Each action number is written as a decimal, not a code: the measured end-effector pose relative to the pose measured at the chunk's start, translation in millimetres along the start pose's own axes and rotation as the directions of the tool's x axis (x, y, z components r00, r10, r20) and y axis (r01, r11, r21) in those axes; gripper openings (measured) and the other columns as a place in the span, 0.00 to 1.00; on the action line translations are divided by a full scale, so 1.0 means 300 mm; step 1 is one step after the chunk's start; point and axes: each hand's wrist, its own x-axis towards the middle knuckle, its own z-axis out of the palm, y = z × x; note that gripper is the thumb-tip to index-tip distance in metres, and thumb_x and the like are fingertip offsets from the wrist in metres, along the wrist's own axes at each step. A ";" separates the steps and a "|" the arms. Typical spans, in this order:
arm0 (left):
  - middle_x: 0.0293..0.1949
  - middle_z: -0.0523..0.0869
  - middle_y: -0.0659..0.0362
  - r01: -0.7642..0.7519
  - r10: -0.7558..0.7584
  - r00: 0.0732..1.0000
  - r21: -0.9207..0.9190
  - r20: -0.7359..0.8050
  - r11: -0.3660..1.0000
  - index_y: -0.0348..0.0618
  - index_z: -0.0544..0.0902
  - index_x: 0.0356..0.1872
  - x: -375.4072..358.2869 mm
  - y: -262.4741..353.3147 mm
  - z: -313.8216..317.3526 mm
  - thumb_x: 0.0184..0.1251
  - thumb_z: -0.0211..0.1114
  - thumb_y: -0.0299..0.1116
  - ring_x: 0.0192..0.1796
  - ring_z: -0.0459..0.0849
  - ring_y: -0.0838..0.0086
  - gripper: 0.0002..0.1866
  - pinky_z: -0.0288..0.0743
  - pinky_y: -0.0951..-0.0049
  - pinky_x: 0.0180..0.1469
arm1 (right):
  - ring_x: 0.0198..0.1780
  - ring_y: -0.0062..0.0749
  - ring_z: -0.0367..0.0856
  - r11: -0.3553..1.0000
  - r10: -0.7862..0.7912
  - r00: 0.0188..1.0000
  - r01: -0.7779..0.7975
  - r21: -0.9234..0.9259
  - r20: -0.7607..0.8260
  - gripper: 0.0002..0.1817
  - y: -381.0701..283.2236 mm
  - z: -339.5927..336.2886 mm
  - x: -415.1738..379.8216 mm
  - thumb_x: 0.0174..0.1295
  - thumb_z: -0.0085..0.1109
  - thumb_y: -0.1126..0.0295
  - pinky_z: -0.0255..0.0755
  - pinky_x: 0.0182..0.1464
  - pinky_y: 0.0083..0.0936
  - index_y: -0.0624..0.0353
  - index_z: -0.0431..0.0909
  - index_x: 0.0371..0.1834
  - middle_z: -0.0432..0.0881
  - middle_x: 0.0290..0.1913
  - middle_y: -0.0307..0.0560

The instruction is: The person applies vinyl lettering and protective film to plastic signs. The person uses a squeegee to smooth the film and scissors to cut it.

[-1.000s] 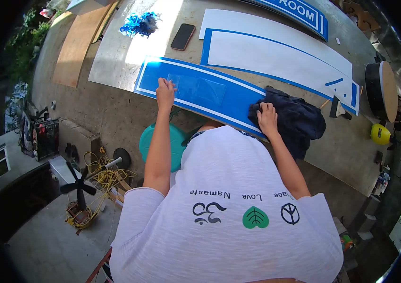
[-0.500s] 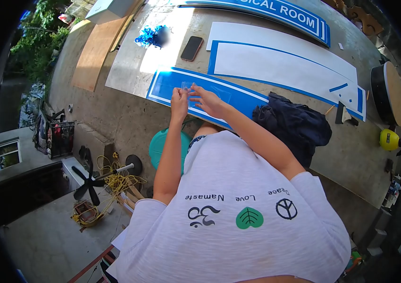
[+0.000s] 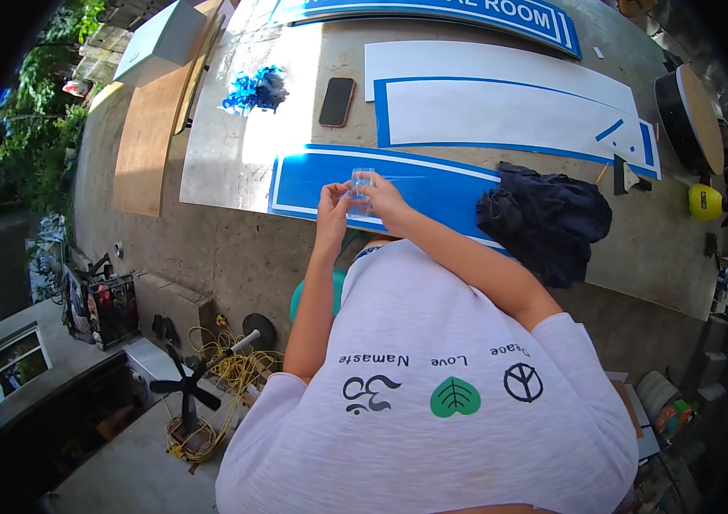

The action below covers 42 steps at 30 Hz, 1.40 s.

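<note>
A small clear plastic piece (image 3: 363, 178) is held between my two hands, above the blue sign panel with a white border (image 3: 432, 184). My left hand (image 3: 335, 204) pinches its left side. My right hand (image 3: 381, 201) has its fingers closed on the other side, close beside my left. The fine outline of the plastic is hard to make out against the blue. Right of the panel a dark crumpled cloth (image 3: 544, 218) overlaps its end.
A phone (image 3: 336, 102), crumpled blue strips (image 3: 254, 90) and white blue-edged panels (image 3: 501, 111) lie on the table (image 3: 638, 248). Stacked blue signs (image 3: 501, 19) are at the back. A yellow tape measure (image 3: 706, 202) and round black-sided object (image 3: 689, 120) sit at the right.
The head view has shifted. My hands have come closer together around the clear plastic, and my right fingers, spread before, are now bent on it.
</note>
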 end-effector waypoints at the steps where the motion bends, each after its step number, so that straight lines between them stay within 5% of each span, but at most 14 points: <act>1: 0.55 0.80 0.53 -0.060 0.060 0.998 -0.039 0.010 0.997 0.36 0.72 0.60 0.023 -0.011 -0.015 0.73 0.58 0.35 0.56 0.79 0.74 0.19 0.72 0.76 0.56 | 0.52 0.33 0.80 0.999 0.034 0.999 -0.033 0.040 -0.027 0.17 -0.007 -0.008 0.003 0.74 0.46 0.69 0.74 0.55 0.33 0.53 0.67 0.65 0.78 0.54 0.46; 6: 0.51 0.83 0.52 0.135 -0.142 0.980 0.057 0.140 0.989 0.29 0.73 0.58 0.140 -0.008 -0.100 0.70 0.64 0.34 0.50 0.82 0.74 0.22 0.74 0.75 0.55 | 0.60 0.41 0.78 0.993 0.032 0.996 -0.041 0.113 0.078 0.18 0.023 -0.079 -0.001 0.76 0.38 0.70 0.74 0.58 0.34 0.54 0.67 0.67 0.76 0.59 0.50; 8: 0.48 0.84 0.53 0.262 -0.257 0.907 0.032 0.334 0.965 0.29 0.76 0.56 0.168 -0.009 -0.111 0.70 0.64 0.33 0.48 0.84 0.74 0.20 0.77 0.75 0.52 | 0.60 0.39 0.79 0.963 -0.013 0.990 -0.024 0.267 0.139 0.18 0.065 -0.086 -0.002 0.76 0.39 0.70 0.74 0.59 0.36 0.54 0.67 0.66 0.77 0.58 0.51; 15: 0.41 0.86 0.50 0.349 -0.341 0.863 0.048 0.373 0.936 0.30 0.80 0.45 0.235 -0.009 -0.107 0.66 0.66 0.27 0.41 0.88 0.68 0.11 0.86 0.70 0.42 | 0.58 0.42 0.79 0.933 -0.035 0.999 0.018 0.360 0.038 0.20 0.097 -0.041 0.013 0.77 0.35 0.70 0.75 0.59 0.37 0.53 0.65 0.68 0.75 0.60 0.51; 23: 0.39 0.86 0.49 0.409 -0.408 0.849 0.071 0.335 0.910 0.28 0.81 0.41 0.263 -0.029 -0.113 0.63 0.68 0.24 0.40 0.88 0.68 0.10 0.86 0.70 0.39 | 0.53 0.35 0.80 0.956 -0.084 0.989 0.115 0.271 -0.122 0.37 0.111 0.013 -0.005 0.70 0.52 0.72 0.77 0.56 0.33 0.42 0.44 0.78 0.74 0.55 0.49; 30: 0.37 0.87 0.52 0.379 -0.382 0.906 0.052 0.182 0.924 0.32 0.82 0.38 0.300 -0.043 -0.099 0.62 0.65 0.22 0.38 0.88 0.70 0.06 0.84 0.72 0.33 | 0.45 0.36 0.83 0.942 -0.040 0.986 0.092 0.323 -0.165 0.40 0.036 0.021 -0.032 0.66 0.55 0.75 0.78 0.52 0.33 0.44 0.44 0.77 0.76 0.49 0.52; 32: 0.35 0.88 0.53 0.351 -0.363 0.920 0.101 0.145 0.931 0.33 0.83 0.38 0.324 -0.053 -0.099 0.61 0.65 0.22 0.36 0.89 0.72 0.05 0.83 0.74 0.30 | 0.46 0.35 0.83 0.999 0.036 0.946 -0.047 -0.027 -0.321 0.35 0.029 0.019 -0.049 0.66 0.55 0.74 0.78 0.53 0.32 0.47 0.52 0.74 0.78 0.50 0.54; 33: 0.33 0.88 0.53 0.279 -0.303 0.945 0.181 0.122 0.943 0.33 0.83 0.36 0.326 -0.052 -0.097 0.61 0.65 0.22 0.35 0.89 0.72 0.04 0.83 0.75 0.29 | 0.46 0.35 0.83 0.999 0.035 0.947 -0.046 -0.028 -0.319 0.35 0.038 0.006 -0.054 0.66 0.55 0.74 0.78 0.53 0.32 0.47 0.52 0.74 0.78 0.50 0.54; 35: 0.31 0.89 0.53 0.204 -0.239 0.965 0.264 0.106 0.943 0.33 0.83 0.35 0.315 -0.049 -0.088 0.60 0.66 0.22 0.33 0.90 0.73 0.04 0.83 0.75 0.28 | 0.46 0.33 0.84 0.701 -0.239 0.873 -0.148 -0.698 -0.425 0.30 0.080 -0.035 -0.055 0.64 0.59 0.73 0.77 0.52 0.29 0.53 0.60 0.70 0.79 0.48 0.50; 38: 0.28 0.88 0.53 0.105 -0.141 0.988 0.384 0.068 0.917 0.32 0.84 0.33 0.283 -0.021 -0.065 0.60 0.65 0.23 0.30 0.90 0.72 0.04 0.83 0.77 0.28 | 0.44 0.34 0.85 0.738 -0.344 0.888 0.055 -0.673 -0.304 0.30 0.113 -0.093 -0.001 0.59 0.64 0.69 0.79 0.47 0.29 0.58 0.65 0.64 0.81 0.45 0.51; 42: 0.29 0.88 0.53 0.036 -0.060 0.997 0.431 0.041 0.902 0.32 0.84 0.32 0.241 0.008 -0.037 0.60 0.66 0.24 0.30 0.90 0.72 0.04 0.83 0.76 0.28 | 0.47 0.35 0.82 0.835 -0.281 0.935 0.127 -0.536 -0.217 0.32 0.159 -0.062 0.069 0.58 0.66 0.67 0.79 0.48 0.30 0.61 0.65 0.64 0.78 0.51 0.54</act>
